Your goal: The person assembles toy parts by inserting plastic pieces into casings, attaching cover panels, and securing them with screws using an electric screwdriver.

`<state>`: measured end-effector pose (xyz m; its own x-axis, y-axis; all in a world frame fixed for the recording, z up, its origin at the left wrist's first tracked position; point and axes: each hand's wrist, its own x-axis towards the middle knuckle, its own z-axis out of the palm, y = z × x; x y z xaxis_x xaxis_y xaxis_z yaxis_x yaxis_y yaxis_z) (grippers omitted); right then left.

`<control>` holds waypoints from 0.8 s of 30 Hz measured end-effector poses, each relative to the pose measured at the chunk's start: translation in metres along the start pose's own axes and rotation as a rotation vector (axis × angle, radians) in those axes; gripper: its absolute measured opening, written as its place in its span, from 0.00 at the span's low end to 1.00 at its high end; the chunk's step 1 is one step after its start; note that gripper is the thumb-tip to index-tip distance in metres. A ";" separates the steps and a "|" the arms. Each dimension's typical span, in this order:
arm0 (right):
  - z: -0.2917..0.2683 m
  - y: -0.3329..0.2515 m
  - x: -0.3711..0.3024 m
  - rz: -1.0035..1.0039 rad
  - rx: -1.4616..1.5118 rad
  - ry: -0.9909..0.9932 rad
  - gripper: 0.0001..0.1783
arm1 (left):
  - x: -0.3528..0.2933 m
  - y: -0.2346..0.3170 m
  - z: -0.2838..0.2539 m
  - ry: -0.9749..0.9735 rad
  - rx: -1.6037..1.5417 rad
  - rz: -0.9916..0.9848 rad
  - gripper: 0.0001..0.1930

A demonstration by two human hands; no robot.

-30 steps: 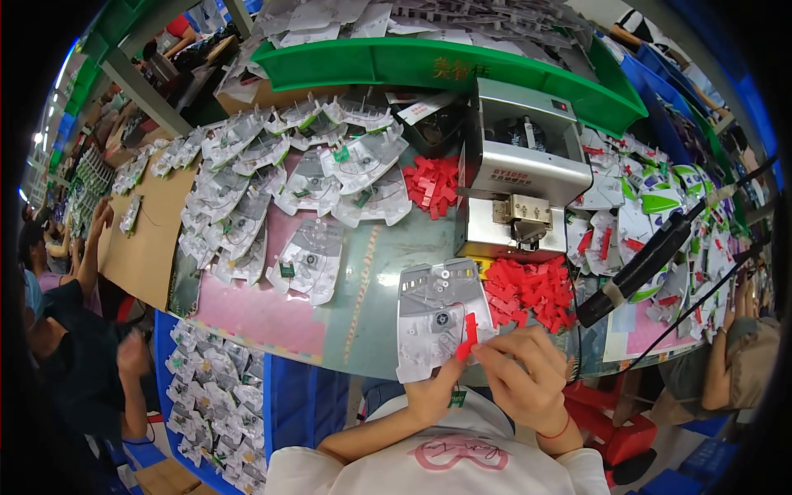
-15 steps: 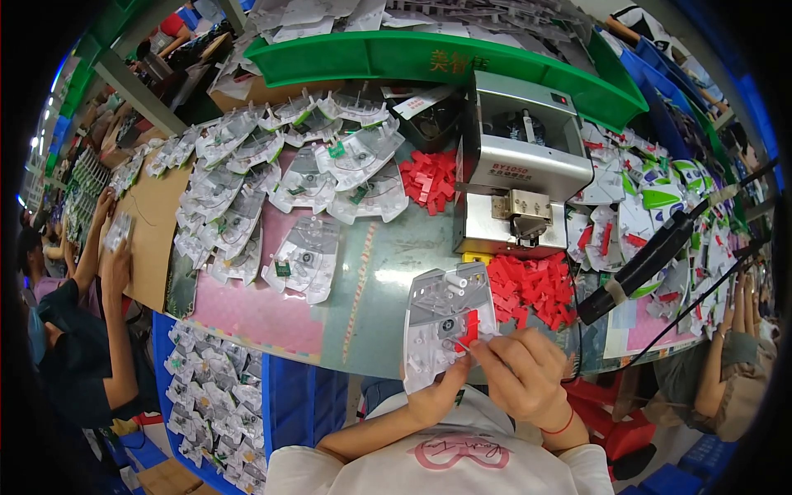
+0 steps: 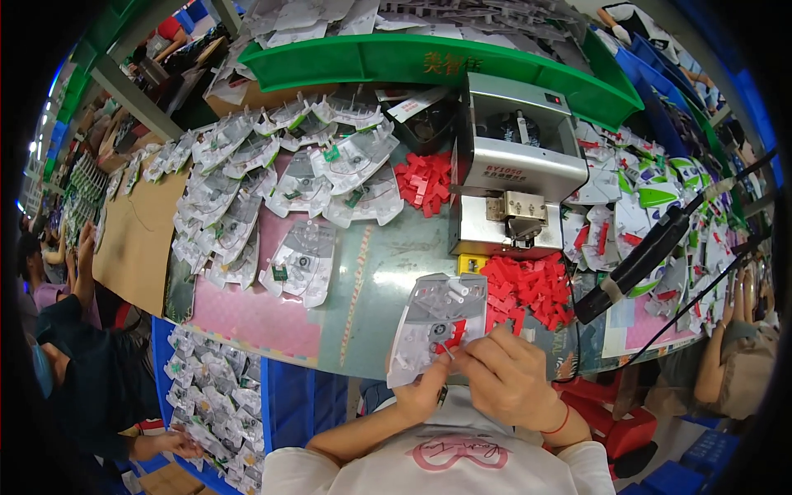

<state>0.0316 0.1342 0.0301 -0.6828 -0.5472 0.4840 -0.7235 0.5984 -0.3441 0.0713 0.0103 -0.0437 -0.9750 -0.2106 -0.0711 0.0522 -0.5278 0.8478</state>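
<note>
With our left hand (image 3: pixel 422 396) clasping the pale housing (image 3: pixel 417 337) just ahead of its fingers, our right fingertips meet in a pinch, hold unclear, beside the red piece (image 3: pixel 453 336), which we could knock askew by snagging it.

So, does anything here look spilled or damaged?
Nothing clearly stands out. The red pieces lie loose beside the machine, but in heaps, not scattered like a spill. The shell in the left hand shows no visible break.
</note>
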 end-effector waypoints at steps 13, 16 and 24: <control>0.003 -0.008 0.000 -0.013 0.175 -0.116 0.17 | 0.010 0.039 -0.039 -0.061 0.335 0.048 0.25; -0.009 0.009 0.001 0.062 0.202 -0.103 0.14 | 0.006 0.051 -0.051 -0.049 0.321 -0.020 0.25; 0.005 0.048 0.020 0.200 0.316 -0.170 0.07 | -0.002 0.056 -0.056 -0.363 0.255 -0.463 0.24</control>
<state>-0.0172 0.1494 0.0195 -0.8012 -0.5428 0.2517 -0.5520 0.5082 -0.6611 0.0883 -0.0650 -0.0254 -0.8978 0.3079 -0.3149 -0.4009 -0.2752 0.8738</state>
